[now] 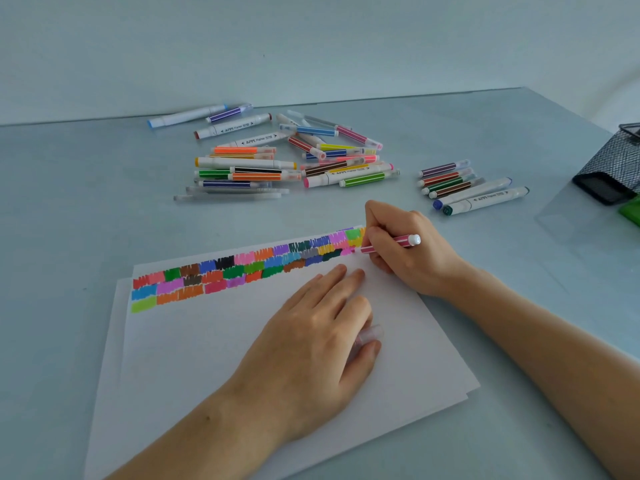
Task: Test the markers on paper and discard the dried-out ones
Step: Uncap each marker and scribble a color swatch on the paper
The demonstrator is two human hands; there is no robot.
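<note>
paper (207, 358) on table (69, 202) | marker heap (277, 161) behind paper | mesh holder (613, 168) far right

Single head-worn wide-angle view, looking forward and down from above the near edge of the table (86, 209), close over the paper (242, 358) and both forearms, far wall at top (lines bowing toward the frame edges).
</note>
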